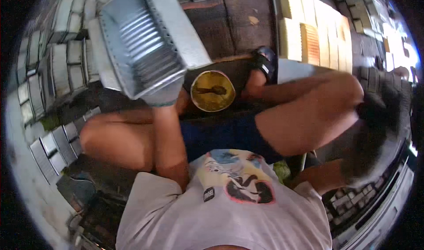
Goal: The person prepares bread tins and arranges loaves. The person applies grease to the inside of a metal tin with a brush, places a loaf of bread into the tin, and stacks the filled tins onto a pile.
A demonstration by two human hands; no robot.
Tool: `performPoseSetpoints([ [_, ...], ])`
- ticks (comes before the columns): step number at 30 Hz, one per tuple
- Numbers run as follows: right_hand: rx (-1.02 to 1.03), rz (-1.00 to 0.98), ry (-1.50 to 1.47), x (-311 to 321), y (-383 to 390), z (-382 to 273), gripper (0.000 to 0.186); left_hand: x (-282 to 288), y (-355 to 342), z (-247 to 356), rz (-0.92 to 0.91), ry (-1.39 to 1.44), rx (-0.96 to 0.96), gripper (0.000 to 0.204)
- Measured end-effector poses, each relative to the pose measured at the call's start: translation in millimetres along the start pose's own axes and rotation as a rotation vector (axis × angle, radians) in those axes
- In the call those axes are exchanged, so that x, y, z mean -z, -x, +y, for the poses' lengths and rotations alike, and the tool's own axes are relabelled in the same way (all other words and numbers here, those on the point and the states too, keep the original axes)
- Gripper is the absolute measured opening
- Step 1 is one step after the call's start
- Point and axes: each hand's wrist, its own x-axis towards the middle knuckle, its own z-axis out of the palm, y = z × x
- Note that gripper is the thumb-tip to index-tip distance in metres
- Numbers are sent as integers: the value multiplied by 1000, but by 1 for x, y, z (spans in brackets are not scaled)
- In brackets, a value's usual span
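Observation:
A large silver metal loaf pan point(137, 38) with a ribbed inside is held up at the upper left. My left hand point(164, 96), in a pale knitted glove, grips it from beneath at its near end; most of the fingers are hidden. My right forearm reaches out to the right. At its end my right hand point(369, 164) is a dark blur, so its fingers and anything in them cannot be made out. Between my bent legs stands a round bucket point(193, 93) with yellowish contents and a brown brush-like thing point(216, 90) in it.
Many metal pans point(59, 60) are stacked along the left. Pale yellow loaf-like blocks point(327, 33), one browned and ribbed point(311, 44), lie in rows at the upper right. More block-like stacks point(353, 201) stand at the lower right. A dark board point(207, 29) lies ahead.

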Motion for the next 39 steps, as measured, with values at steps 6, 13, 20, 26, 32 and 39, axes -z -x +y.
performPoseSetpoints([
  [6,-11,-979,667,-251,16,43,28,-24,37,9,-76,41,-168,81],
  [13,-44,-849,571,-277,33,92,38,2,55,15,180,39,-196,70],
  [20,-14,-783,221,-271,27,82,43,35,55,20,122,71,-192,79],
  [26,-21,-871,163,-247,11,70,29,12,46,20,88,81,-210,80],
  [32,253,-361,328,-62,-86,-71,23,5,28,-3,115,212,-245,54],
  [39,875,-663,358,-102,-108,-146,21,55,44,-17,-26,365,151,54],
])
